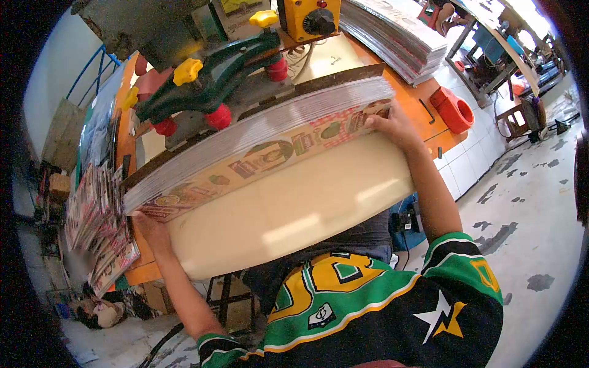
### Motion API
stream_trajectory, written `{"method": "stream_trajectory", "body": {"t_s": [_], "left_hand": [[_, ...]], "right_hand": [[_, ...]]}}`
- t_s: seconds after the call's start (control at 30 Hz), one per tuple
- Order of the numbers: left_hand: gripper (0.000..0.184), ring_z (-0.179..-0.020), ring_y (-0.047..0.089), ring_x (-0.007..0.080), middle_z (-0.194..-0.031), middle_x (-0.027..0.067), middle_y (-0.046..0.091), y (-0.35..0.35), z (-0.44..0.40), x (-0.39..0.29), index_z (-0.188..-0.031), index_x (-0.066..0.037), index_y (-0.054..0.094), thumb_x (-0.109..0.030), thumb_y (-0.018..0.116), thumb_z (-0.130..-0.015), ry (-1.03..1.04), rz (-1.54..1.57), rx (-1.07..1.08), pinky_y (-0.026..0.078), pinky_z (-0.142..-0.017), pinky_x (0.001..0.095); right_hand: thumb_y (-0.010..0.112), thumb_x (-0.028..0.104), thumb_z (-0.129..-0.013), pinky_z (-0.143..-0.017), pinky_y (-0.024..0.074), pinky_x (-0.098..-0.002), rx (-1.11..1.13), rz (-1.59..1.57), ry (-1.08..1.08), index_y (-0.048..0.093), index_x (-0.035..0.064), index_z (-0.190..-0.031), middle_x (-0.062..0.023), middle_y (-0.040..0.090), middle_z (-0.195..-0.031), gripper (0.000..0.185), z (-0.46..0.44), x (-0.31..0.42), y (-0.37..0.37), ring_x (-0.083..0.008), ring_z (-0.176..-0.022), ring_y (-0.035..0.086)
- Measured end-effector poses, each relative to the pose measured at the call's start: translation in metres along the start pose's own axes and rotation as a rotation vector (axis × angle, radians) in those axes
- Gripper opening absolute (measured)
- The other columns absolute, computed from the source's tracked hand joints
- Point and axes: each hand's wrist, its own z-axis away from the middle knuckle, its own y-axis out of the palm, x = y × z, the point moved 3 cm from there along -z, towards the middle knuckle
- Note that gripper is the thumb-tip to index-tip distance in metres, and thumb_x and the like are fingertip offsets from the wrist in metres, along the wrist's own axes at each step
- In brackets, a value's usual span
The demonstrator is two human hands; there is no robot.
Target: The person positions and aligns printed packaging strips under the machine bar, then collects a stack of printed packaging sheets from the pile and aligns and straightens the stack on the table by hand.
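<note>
A long stack of printed plastic sheets (245, 159) lies along the machine's front edge, its white layered edges facing up and its food-picture print facing me. My left hand (152, 232) grips the stack's near-left corner, fingers partly hidden. At the far right end my right hand (396, 126) is closed around the stack, thumb on the printed face. Below the stack spreads a smooth cream-coloured board (294, 202). Just behind it, a dark green clamp bar (215, 83) with yellow knobs and red feet spans the machine.
A yellow control box (311, 18) with a black dial sits at the back. Flat stacked sheets (399, 37) lie back right, near a red tape dispenser-like ring (453, 110) on the orange tabletop (423, 92). Loose printed packs (98, 221) pile up on the left. Another person (438, 13) is far right.
</note>
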Motion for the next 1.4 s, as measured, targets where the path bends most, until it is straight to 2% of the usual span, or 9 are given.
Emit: {"method": "stream_trajectory", "body": {"t_s": [0.17, 0.53, 0.6, 0.73, 0.93, 1.0, 1.13, 1.23, 1.4], "left_hand": [[0.099, -0.125, 0.049, 0.0254, -0.137, 0.0140, 0.050, 0.011, -0.006, -0.018, -0.142, 0.002, 0.035, -0.077, 0.046, -0.084, 0.090, 0.104, 0.034, 0.039, -0.107, 0.0405], [0.074, -0.132, 0.041, 0.0278, -0.144, 0.0148, 0.044, -0.032, -0.014, 0.039, -0.146, 0.000, 0.033, -0.056, 0.043, -0.098, 0.124, 0.071, 0.039, 0.035, -0.111, 0.0423], [0.070, -0.086, 0.059, 0.0153, -0.098, 0.0063, 0.063, -0.051, -0.010, 0.058, -0.115, -0.003, 0.053, -0.068, 0.043, -0.093, -0.033, -0.114, -0.046, 0.048, -0.074, 0.0294], [0.060, -0.069, 0.053, 0.0100, -0.079, -0.0005, 0.057, -0.059, -0.007, 0.071, -0.102, -0.007, 0.053, -0.065, 0.040, -0.096, 0.106, -0.386, -0.069, 0.041, -0.060, 0.0269], [0.059, -0.072, 0.055, 0.0116, -0.083, 0.0012, 0.060, -0.043, -0.008, 0.058, -0.100, -0.006, 0.057, -0.062, 0.038, -0.098, -0.038, -0.053, -0.070, 0.042, -0.062, 0.0281], [0.040, -0.100, 0.055, 0.0304, -0.110, 0.0166, 0.060, -0.063, -0.013, 0.076, -0.112, 0.003, 0.056, -0.033, 0.040, -0.104, 0.045, -0.524, -0.181, 0.044, -0.093, 0.0407], [0.059, -0.075, 0.057, 0.0135, -0.091, 0.0032, 0.062, -0.056, -0.013, 0.079, -0.109, -0.004, 0.054, -0.061, 0.047, -0.095, -0.013, -0.629, 0.065, 0.045, -0.064, 0.0287], [0.057, -0.077, 0.058, 0.0147, -0.094, 0.0040, 0.061, -0.047, -0.017, 0.068, -0.110, -0.004, 0.053, -0.059, 0.055, -0.092, 0.068, -0.307, 0.273, 0.047, -0.067, 0.0293], [0.051, -0.079, 0.057, 0.0143, -0.091, 0.0025, 0.059, -0.017, -0.007, 0.054, -0.103, -0.005, 0.055, -0.053, 0.067, -0.088, 0.022, 0.253, -0.095, 0.047, -0.066, 0.0292]], "right_hand": [[0.080, 0.055, -0.072, -0.102, 0.0417, -0.0352, -0.002, -0.144, -0.076, 0.039, -0.0007, -0.141, -0.0104, 0.058, -0.129, 0.097, -0.003, 0.006, 0.006, -0.0202, -0.118, 0.055], [0.075, 0.036, -0.083, -0.099, 0.0443, -0.0342, -0.076, -0.126, -0.103, 0.046, 0.0042, -0.139, -0.0075, 0.061, -0.122, 0.071, 0.000, 0.002, 0.000, -0.0179, -0.110, 0.058], [0.075, 0.036, -0.084, -0.096, 0.0452, -0.0334, -0.050, -0.143, -0.113, 0.047, 0.0044, -0.137, -0.0061, 0.062, -0.118, 0.068, -0.001, -0.007, -0.005, -0.0165, -0.106, 0.058], [0.074, 0.041, -0.084, -0.085, 0.0476, -0.0300, -0.067, -0.094, -0.138, 0.051, 0.0047, -0.130, -0.0033, 0.062, -0.108, 0.063, -0.003, -0.009, -0.005, -0.0140, -0.097, 0.058], [0.074, 0.048, -0.083, -0.076, 0.0477, -0.0284, -0.089, -0.047, -0.077, 0.057, 0.0041, -0.117, -0.0024, 0.062, -0.103, 0.059, -0.005, -0.034, -0.022, -0.0130, -0.090, 0.058], [0.074, 0.051, -0.082, -0.074, 0.0476, -0.0287, -0.143, 0.016, -0.016, 0.058, 0.0039, -0.115, -0.0020, 0.062, -0.102, 0.059, -0.002, -0.035, -0.019, -0.0126, -0.089, 0.058], [0.073, 0.040, -0.082, -0.068, 0.0467, -0.0289, -0.084, 0.193, 0.006, 0.062, 0.0026, -0.103, -0.0013, 0.063, -0.090, 0.044, 0.000, -0.016, -0.008, -0.0123, -0.081, 0.059], [0.070, 0.026, -0.081, -0.065, 0.0468, -0.0278, -0.111, 0.135, -0.026, 0.064, 0.0016, -0.086, -0.0019, 0.062, -0.080, 0.026, 0.002, -0.001, 0.009, -0.0124, -0.072, 0.058], [0.065, 0.020, -0.083, -0.069, 0.0478, -0.0287, -0.167, 0.169, -0.110, 0.063, 0.0028, -0.092, -0.0050, 0.064, -0.088, 0.020, 0.000, -0.011, -0.004, -0.0141, -0.079, 0.059]]}}
